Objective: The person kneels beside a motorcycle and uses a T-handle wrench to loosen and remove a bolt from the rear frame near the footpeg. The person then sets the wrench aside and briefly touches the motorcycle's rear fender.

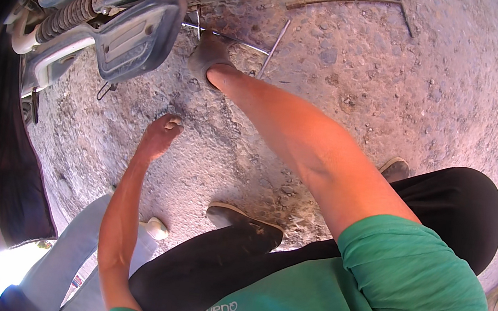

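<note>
My right hand (210,54), in a grey-brown glove, reaches down among metal T-handled wrenches (253,46) on the ground, touching or just over one; whether it grips one is unclear. Beside it hangs the vehicle's footrest and plate assembly (130,37), with a spring shock absorber (57,25) behind. My left hand (161,137) is bare and curled closed above the concrete, lower and left of the right; a small pale patch at its fingers is too small to identify.
Rough concrete ground (465,109) surrounds me. A bent rod (334,3) lies at the top. My shoe (234,216) is below. Another person's pale-trousered leg (67,248) and shoe (157,228) are at lower left, beside dark hanging fabric (13,160).
</note>
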A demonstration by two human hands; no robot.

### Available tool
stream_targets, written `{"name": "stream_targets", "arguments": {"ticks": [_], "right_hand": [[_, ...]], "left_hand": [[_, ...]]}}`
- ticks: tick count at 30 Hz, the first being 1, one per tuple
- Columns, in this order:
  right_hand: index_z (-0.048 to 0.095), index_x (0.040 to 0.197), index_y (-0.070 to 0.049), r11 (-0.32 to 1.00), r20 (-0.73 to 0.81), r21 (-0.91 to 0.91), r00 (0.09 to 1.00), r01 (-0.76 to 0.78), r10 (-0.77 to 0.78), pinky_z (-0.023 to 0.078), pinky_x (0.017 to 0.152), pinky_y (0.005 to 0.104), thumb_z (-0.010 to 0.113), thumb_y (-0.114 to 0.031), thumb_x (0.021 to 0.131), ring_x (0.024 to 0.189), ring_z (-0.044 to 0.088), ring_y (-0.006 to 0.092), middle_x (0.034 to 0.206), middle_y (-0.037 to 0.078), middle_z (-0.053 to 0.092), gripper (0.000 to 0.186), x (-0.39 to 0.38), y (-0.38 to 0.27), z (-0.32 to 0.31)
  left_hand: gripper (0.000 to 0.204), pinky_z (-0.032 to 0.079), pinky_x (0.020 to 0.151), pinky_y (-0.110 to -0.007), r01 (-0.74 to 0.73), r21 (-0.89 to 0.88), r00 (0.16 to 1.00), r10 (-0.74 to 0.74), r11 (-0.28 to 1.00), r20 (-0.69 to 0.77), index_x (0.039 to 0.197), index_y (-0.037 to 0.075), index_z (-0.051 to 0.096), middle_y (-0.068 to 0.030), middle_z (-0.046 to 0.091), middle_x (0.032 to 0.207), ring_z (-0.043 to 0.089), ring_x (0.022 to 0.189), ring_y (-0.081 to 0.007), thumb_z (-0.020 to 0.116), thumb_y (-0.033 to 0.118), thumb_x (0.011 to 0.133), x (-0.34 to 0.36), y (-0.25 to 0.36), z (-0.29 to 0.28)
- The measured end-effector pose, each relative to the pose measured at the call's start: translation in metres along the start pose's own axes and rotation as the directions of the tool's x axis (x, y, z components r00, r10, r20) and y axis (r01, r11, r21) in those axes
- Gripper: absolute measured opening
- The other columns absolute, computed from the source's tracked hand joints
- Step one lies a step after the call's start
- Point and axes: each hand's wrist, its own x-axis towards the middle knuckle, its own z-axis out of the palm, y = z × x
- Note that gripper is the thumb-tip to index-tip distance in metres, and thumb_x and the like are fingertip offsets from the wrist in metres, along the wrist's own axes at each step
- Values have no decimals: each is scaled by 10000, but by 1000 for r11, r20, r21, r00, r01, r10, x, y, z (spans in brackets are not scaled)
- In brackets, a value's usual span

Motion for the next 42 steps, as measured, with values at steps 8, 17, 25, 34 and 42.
{"name": "stream_targets", "arguments": {"ticks": [8, 17, 25, 34, 42], "right_hand": [[447, 1336, 37, 997, -21, 59, 999, -48, 49, 528, 893, 464, 614, -130, 850, 1116, 634, 411, 1151, 305, 640, 540, 25, -5, 18], [523, 1260, 55, 997, -131, -44, 989, -71, 65, 552, 861, 433, 598, -154, 869, 1070, 670, 397, 1128, 294, 660, 450, 10, -2, 38], [570, 1167, 98, 999, -57, -27, 998, -42, 41, 549, 872, 446, 587, -171, 855, 1042, 674, 401, 1100, 301, 669, 413, -8, -13, 6], [570, 1168, 126, 995, 67, 31, 993, 92, -94, 539, 865, 461, 581, -181, 858, 1003, 675, 427, 1008, 324, 674, 436, -27, -17, -42], [692, 1043, 84, 994, 159, -73, 985, 85, -72, 562, 836, 418, 596, -172, 831, 1016, 692, 400, 1043, 306, 688, 346, -21, -33, -50]], "left_hand": [[378, 519, 883, -367, 7, 21, 1000, -6, 1000, -18, 1189, 18, 652, -163, 722, 1058, 689, 975, -258, 679, 259, 899, -4, 8, 3], [367, 518, 891, -370, -8, -43, 1000, 7, 999, -9, 1190, 20, 652, -167, 717, 1080, 686, 991, -262, 671, 249, 904, -5, 10, 3], [375, 511, 890, -363, 31, -59, 1000, -31, 998, 1, 1196, -1, 647, -168, 712, 1073, 681, 985, -253, 661, 233, 903, -4, 8, -1], [393, 507, 890, -360, 10, -48, 1000, -10, 999, -6, 1198, -27, 636, -164, 711, 1054, 673, 971, -240, 665, 230, 903, -8, 13, -4], [387, 507, 903, -370, -32, -3, 999, 32, 999, -20, 1194, -8, 642, -174, 712, 1077, 679, 997, -256, 669, 251, 907, -7, 18, -4]]}}
